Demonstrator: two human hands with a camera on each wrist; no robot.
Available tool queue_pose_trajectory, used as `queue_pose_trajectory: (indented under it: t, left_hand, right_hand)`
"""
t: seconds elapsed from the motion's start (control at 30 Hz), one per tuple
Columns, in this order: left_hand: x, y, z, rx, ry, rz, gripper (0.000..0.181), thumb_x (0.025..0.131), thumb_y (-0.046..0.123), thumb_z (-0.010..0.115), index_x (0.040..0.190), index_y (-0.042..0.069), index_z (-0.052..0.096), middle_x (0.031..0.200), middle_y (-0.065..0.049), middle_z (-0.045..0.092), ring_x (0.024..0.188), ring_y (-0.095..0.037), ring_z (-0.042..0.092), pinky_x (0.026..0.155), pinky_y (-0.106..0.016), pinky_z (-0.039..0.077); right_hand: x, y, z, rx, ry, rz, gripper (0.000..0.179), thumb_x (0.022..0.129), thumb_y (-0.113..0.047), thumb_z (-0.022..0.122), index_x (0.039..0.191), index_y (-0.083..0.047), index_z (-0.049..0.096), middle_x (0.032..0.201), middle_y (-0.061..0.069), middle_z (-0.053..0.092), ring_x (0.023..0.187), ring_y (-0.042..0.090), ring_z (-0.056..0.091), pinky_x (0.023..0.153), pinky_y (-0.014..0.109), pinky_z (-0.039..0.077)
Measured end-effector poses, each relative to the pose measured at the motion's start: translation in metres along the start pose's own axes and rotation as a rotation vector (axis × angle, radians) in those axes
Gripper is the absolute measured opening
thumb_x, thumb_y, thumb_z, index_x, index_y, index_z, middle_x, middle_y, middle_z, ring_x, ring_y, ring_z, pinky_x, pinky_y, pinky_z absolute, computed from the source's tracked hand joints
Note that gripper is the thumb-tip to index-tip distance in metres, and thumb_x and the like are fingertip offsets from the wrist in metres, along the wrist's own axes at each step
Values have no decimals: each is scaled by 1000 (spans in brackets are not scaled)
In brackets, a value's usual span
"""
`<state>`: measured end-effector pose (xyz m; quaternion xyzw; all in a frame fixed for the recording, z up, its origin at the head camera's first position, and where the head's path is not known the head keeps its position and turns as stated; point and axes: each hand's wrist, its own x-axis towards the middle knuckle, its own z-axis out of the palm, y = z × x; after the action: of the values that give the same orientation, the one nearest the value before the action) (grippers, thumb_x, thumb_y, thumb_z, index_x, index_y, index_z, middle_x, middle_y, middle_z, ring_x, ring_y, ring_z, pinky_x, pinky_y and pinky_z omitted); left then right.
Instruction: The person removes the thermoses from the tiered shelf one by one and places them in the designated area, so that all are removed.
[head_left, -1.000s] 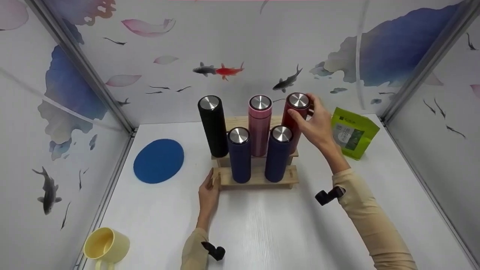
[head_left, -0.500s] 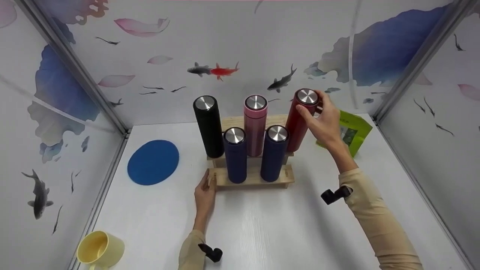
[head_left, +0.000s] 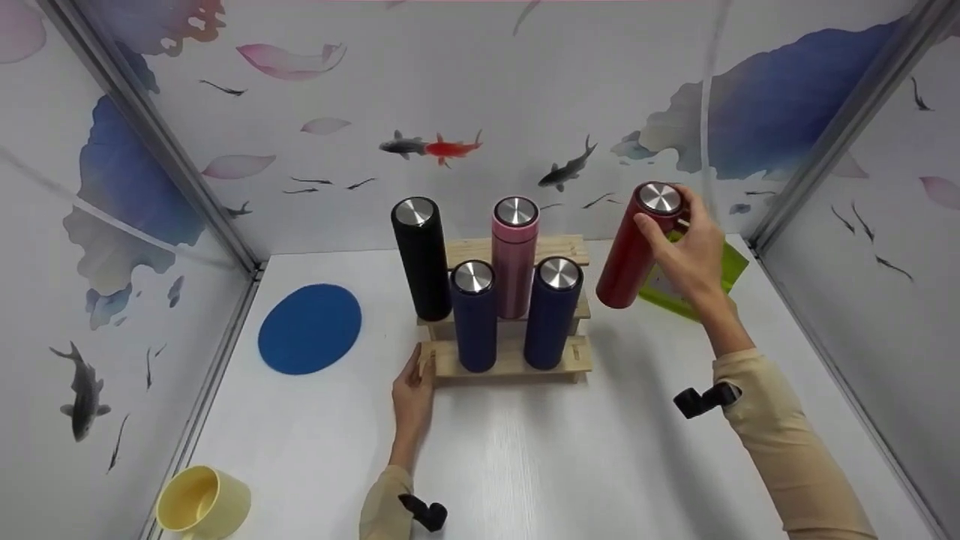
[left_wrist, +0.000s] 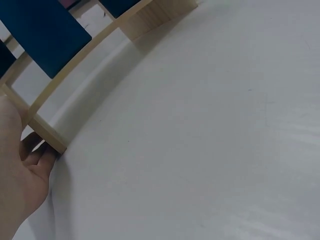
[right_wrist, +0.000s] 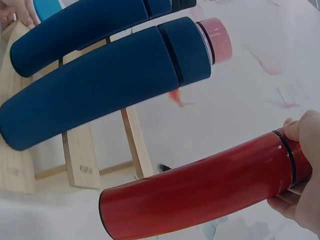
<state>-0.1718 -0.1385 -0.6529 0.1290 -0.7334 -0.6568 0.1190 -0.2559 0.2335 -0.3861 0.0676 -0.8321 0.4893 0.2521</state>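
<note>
In the head view, my right hand [head_left: 694, 251] grips a red thermos bottle [head_left: 631, 251] around its top, just below the silver lid. The bottle hangs tilted to the right of the wooden stepped rack [head_left: 577, 358], apart from it. My left hand [head_left: 414, 394] holds the rack's lower left end; in the left wrist view its fingers [left_wrist: 42, 162] curl at the wooden side piece [left_wrist: 47, 132]. A black thermos [head_left: 421, 262] and a pink thermos [head_left: 514, 270] stand on the middle step. Two blue thermoses, one left [head_left: 475, 322] and one right [head_left: 553, 319], stand on the lowest step.
A green pouch [head_left: 731, 266] lies behind my right hand, partly covered by it and the red thermos. On the left are a round blue mat [head_left: 310, 328] and a yellow mug [head_left: 204, 502] near the front. Printed walls [head_left: 480, 90] enclose the white table [head_left: 495, 457].
My right hand has lifted the red thermos off the right end of the rack and carried it rightward, over toward the green pouch. My left hand stays at the rack's left end.
</note>
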Motion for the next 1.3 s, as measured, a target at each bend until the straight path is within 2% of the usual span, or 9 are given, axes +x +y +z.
queue_pose_trajectory:
  t: [0.27, 0.6, 0.77, 0.9, 1.0, 1.17, 1.3]
  left_hand:
    - [-2, 3, 0, -2, 14, -31, 48, 104, 24, 60, 150, 15, 51, 158, -7, 45, 147, -31, 41, 116, -40, 44]
    - [-2, 3, -2, -7, 6, -25, 50, 104, 28, 60, 151, 16, 50, 160, -9, 42, 148, -32, 40, 114, -43, 46]
    - [-4, 4, -2, -12, -8, -12, 50, 105, 26, 59, 152, 13, 48, 159, -12, 42, 148, -35, 39, 116, -45, 44]
    - [-8, 17, -1, -28, -25, -37, 50, 104, 22, 60, 151, 8, 47, 159, -15, 41, 147, -37, 38, 115, -46, 44]
    - [-8, 15, 2, -14, -24, -33, 50, 104, 23, 60, 151, 8, 48, 158, -13, 43, 147, -35, 39, 116, -44, 44]
    - [-3, 2, 4, -12, -21, -27, 52, 103, 30, 61, 151, 12, 48, 159, -9, 42, 148, -33, 38, 116, -43, 44]
    - [-3, 3, -1, -35, -15, -41, 53, 104, 29, 61, 152, 12, 47, 160, -10, 41, 149, -33, 37, 117, -45, 43]
  right_hand:
    - [-3, 13, -24, -60, 39, 12, 59, 94, -25, 73, 143, 0, 51, 132, 16, 63, 119, 24, 62, 101, 30, 57]
    - [-7, 30, -44, -122, 72, 56, 58, 94, -26, 73, 143, -3, 52, 132, 15, 64, 117, 23, 61, 102, 31, 57]
    - [-10, 43, -54, -130, 109, 77, 58, 93, -24, 74, 143, -5, 53, 130, 18, 64, 108, 10, 60, 94, 17, 55]
    - [-16, 51, -64, -155, 126, 97, 59, 93, -25, 75, 145, -6, 52, 130, 19, 64, 104, 4, 58, 86, 11, 50]
    - [-20, 56, -72, -176, 140, 107, 59, 93, -26, 74, 144, -5, 52, 129, 18, 65, 104, 3, 58, 87, 10, 50]
    - [-23, 63, -81, -182, 186, 102, 56, 92, -24, 75, 140, -3, 55, 126, 19, 65, 103, -1, 56, 87, 10, 49]
    - [-24, 67, -85, -197, 190, 116, 58, 93, -25, 74, 141, -1, 53, 130, 18, 64, 107, 4, 57, 91, 12, 52]
